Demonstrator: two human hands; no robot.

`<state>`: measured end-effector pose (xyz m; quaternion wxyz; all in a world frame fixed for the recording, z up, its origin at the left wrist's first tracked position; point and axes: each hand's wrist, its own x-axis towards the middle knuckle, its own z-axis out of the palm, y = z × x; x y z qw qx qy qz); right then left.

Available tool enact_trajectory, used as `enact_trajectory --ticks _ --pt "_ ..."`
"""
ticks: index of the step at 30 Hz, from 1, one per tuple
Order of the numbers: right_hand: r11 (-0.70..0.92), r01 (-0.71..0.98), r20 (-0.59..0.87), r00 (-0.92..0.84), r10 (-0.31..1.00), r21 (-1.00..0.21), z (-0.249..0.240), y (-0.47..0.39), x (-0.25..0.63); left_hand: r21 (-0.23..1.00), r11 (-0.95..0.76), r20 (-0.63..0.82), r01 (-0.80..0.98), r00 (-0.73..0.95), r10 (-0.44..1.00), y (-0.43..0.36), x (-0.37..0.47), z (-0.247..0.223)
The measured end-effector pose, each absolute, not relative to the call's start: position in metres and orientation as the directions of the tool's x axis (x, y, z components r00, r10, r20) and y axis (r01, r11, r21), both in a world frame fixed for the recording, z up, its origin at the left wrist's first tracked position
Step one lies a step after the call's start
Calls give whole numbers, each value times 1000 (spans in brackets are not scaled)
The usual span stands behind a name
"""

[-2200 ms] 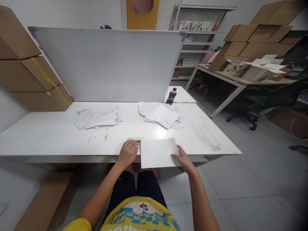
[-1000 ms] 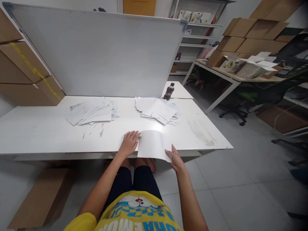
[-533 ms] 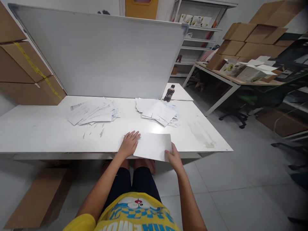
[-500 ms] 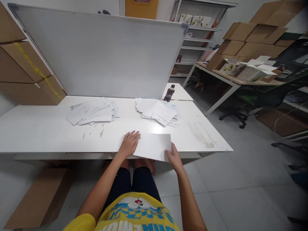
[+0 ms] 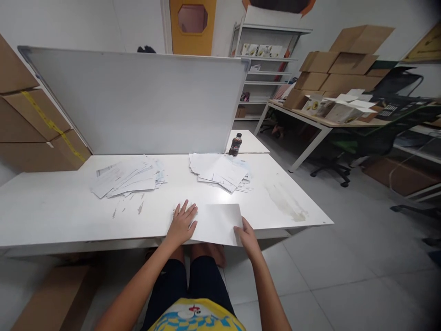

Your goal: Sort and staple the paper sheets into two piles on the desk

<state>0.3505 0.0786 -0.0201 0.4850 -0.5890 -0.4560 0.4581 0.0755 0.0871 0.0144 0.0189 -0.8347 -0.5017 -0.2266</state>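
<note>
A white sheet of paper (image 5: 220,223) lies at the front edge of the white table (image 5: 69,220), its near side reaching a little past the edge. My left hand (image 5: 182,223) rests flat with fingers spread on the sheet's left end. At the sheet's right edge, my right hand (image 5: 244,232) pinches it between thumb and fingers. Beyond the hands lie two loose piles of papers, a left pile (image 5: 132,177) and a right pile (image 5: 220,170).
Behind the piles stands a whiteboard (image 5: 138,105), with a dark bottle (image 5: 235,144) near its right end. Cardboard boxes (image 5: 41,124) are stacked at the left. Another desk (image 5: 306,115) with boxes and an office chair (image 5: 347,151) are at the right.
The head view has tilted up, so the table and hands appear lower. The left hand's fingers look more spread; the right hand keeps its grip on the sheet.
</note>
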Motion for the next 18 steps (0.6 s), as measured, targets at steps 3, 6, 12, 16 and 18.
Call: enact_trajectory --ticks 3,6,12,16,18 --pt "-90 111 -69 185 980 -990 -25 83 357 179 -493 406 851 393 825 86 75 14" --pt "-46 119 -11 278 960 -992 -28 90 371 159 -494 419 855 394 818 85 76 12" --pt "1 23 15 613 790 -1000 -31 121 406 152 -492 421 857 394 817 86 76 9" --pt "36 20 40 699 714 -999 -34 141 413 151 -491 432 858 390 813 86 77 9" --pt "56 9 46 698 714 -998 -31 149 414 151 -492 432 857 390 813 85 77 9"
